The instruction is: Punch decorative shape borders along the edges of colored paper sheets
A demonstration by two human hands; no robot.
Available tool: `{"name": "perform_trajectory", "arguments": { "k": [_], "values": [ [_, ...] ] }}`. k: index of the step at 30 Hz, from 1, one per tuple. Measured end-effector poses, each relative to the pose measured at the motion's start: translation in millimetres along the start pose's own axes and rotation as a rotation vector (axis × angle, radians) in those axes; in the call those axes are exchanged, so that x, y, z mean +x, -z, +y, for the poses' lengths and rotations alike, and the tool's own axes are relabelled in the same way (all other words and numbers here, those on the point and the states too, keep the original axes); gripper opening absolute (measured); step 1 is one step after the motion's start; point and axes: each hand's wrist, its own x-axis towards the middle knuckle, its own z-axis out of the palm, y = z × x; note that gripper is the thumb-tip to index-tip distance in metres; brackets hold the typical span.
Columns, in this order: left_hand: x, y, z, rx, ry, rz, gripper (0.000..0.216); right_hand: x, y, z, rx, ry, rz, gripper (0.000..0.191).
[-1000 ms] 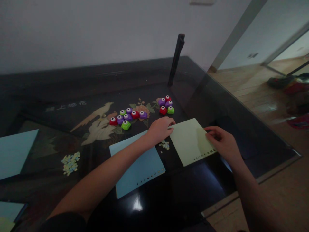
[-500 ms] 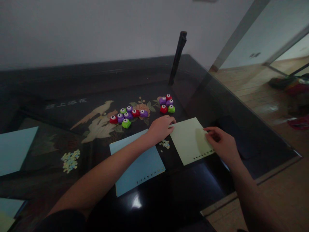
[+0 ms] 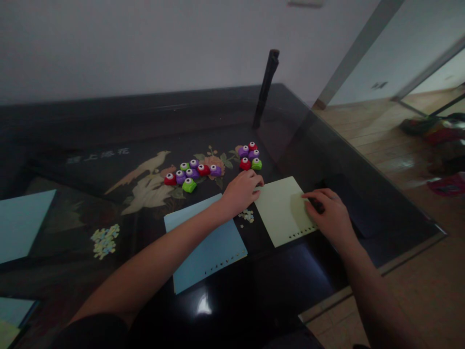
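Observation:
A pale yellow sheet of paper (image 3: 281, 211) with a row of punched holes along its near edge lies on the dark table. At its far left corner is my left hand (image 3: 242, 191), thumb and fingers closed on the margin. My right hand (image 3: 329, 213) pinches the right edge between thumb and forefinger. Beneath my left forearm rests a blue sheet (image 3: 212, 257), also punched along its near edge. Between the two sheets, next to my left wrist, sits a small heap of paper cut-outs (image 3: 247, 216).
Several red, purple and green craft punches (image 3: 191, 173) stand in a group at the table's middle, with a second group of punches (image 3: 250, 156) to the right. A bigger cut-out pile (image 3: 105, 241) and another blue sheet (image 3: 25, 223) lie left. A black post (image 3: 266, 89) rises behind.
My right hand has shifted slightly left along with the view, its fingertips a little farther over the yellow sheet's edge. My left hand stays at the far left corner.

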Motion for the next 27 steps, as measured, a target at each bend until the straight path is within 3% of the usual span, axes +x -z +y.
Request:
{"name": "perform_trajectory", "arguments": {
  "k": [6,13,16,20,23,27],
  "values": [
    [-1,9,12,0.050,-0.046,0.009,0.013,2,-2,2,0.030,0.000,0.002,0.016],
    [-29,84,46,-0.045,-0.225,0.168,0.014,8,20,-21,0.084,0.008,0.057,0.015],
    [-60,107,35,0.032,-0.133,0.157,0.014,18,33,-44,0.144,0.096,0.026,0.013],
    [-109,112,0,0.115,0.080,0.133,0.015,36,35,-78,0.230,0.303,-0.139,0.014],
    [-141,104,-23,0.125,0.191,0.109,0.018,49,22,-104,0.299,0.447,-0.233,0.015],
    [-167,92,-33,0.204,0.306,0.108,0.028,61,-9,-136,0.267,0.608,-0.352,0.015]
  ]
}}
